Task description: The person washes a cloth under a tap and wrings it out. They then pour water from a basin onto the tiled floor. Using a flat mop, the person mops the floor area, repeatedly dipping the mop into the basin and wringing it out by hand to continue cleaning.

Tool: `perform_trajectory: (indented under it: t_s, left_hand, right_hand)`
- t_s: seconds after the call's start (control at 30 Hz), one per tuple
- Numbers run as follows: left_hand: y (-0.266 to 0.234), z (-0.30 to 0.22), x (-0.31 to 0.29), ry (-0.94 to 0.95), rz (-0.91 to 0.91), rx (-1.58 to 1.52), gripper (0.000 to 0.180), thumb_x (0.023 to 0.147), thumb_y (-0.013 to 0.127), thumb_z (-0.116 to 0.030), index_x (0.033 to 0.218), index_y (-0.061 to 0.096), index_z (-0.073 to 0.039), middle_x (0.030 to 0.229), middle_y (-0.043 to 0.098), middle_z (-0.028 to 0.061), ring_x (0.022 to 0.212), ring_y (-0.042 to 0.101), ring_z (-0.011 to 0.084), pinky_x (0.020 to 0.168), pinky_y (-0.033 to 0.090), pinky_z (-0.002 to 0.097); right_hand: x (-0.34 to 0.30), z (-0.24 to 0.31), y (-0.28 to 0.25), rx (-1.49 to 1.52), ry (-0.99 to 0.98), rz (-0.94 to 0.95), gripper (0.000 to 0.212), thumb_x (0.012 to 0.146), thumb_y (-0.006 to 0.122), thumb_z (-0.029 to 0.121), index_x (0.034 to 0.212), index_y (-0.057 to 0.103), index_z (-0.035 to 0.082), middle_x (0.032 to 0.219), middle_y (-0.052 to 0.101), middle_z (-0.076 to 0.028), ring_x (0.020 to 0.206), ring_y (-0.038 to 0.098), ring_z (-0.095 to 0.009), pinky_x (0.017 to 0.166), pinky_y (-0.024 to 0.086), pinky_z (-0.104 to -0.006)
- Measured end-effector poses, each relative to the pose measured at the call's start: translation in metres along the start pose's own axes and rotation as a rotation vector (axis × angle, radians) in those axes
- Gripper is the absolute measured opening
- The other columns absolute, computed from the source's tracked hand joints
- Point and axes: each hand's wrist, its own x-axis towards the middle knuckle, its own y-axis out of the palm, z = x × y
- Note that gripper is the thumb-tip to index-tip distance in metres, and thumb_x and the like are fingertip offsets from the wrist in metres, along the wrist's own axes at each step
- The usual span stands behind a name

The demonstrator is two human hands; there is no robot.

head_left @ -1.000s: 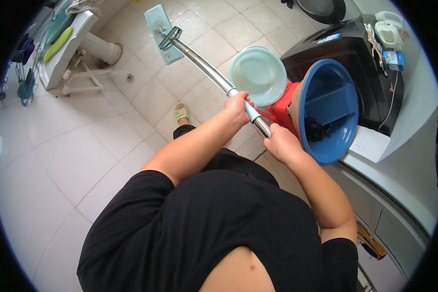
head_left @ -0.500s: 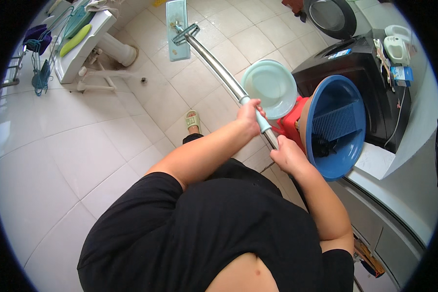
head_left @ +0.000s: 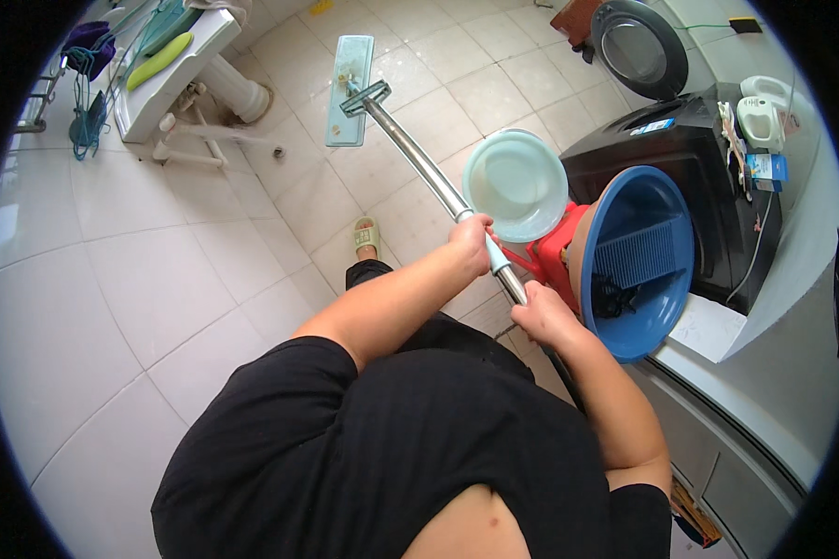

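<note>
Both my hands are wrapped round the steel pole of a flat mop [head_left: 418, 159]. My left hand [head_left: 473, 244] grips it at the pale blue sleeve, and my right hand [head_left: 543, 315] holds the bare metal lower down, nearer my body. At the far end the light blue rectangular mop head [head_left: 350, 98] lies on the tiled floor, with brownish spots on its top. Just right of the pole sits a pale green basin [head_left: 515, 184]. Close to my right hand is a large blue tub [head_left: 639, 270], tilted, with a ribbed washboard [head_left: 637, 253] and something black inside.
A red plastic stool [head_left: 552, 244] stands by the blue tub. On the right is a black washing machine [head_left: 662, 140] with a round dark door [head_left: 639, 48] beyond it. A white sink [head_left: 177, 70] and its pedestal stand at the far left. My slippered foot [head_left: 366, 238] is left of the pole.
The whole scene sits slightly lower in the picture. The mop head appears a little lower and further right, while both hands keep hold of the pole.
</note>
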Motion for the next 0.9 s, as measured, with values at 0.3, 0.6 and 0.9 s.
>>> perform_trajectory:
  t_s: [0.3, 0.6, 0.9]
  left_hand:
    - [0.003, 0.033, -0.028, 0.085, 0.043, -0.007, 0.01, 0.074, 0.051, -0.006, 0.07, 0.042, -0.008, 0.054, 0.041, 0.0015, 0.043, 0.041, 0.0132, 0.042, 0.038, 0.0286]
    - [0.008, 0.002, -0.001, 0.104, -0.07, -0.003, 0.009, 0.074, 0.051, -0.004, 0.073, 0.043, -0.006, 0.057, 0.041, 0.0023, 0.042, 0.04, 0.0122, 0.041, 0.038, 0.0262]
    - [0.01, 0.012, -0.025, -0.019, 0.196, -0.113, 0.012, 0.073, 0.051, -0.007, 0.068, 0.041, -0.008, 0.054, 0.04, 0.0014, 0.047, 0.041, 0.0135, 0.047, 0.039, 0.029]
  right_hand:
    - [0.004, -0.003, -0.009, 0.129, 0.009, 0.071, 0.017, 0.067, 0.052, 0.013, 0.075, 0.046, -0.001, 0.063, 0.054, -0.016, 0.054, 0.056, -0.028, 0.05, 0.044, -0.0378]
    - [-0.002, -0.008, -0.005, 0.008, -0.037, 0.002, 0.021, 0.067, 0.051, 0.014, 0.078, 0.046, -0.003, 0.063, 0.054, -0.019, 0.053, 0.057, -0.029, 0.05, 0.044, -0.0384]
    - [-0.019, -0.009, -0.031, 0.406, 0.052, 0.265, 0.015, 0.069, 0.053, 0.012, 0.074, 0.042, 0.004, 0.054, 0.045, -0.004, 0.04, 0.045, -0.015, 0.038, 0.039, -0.0289]
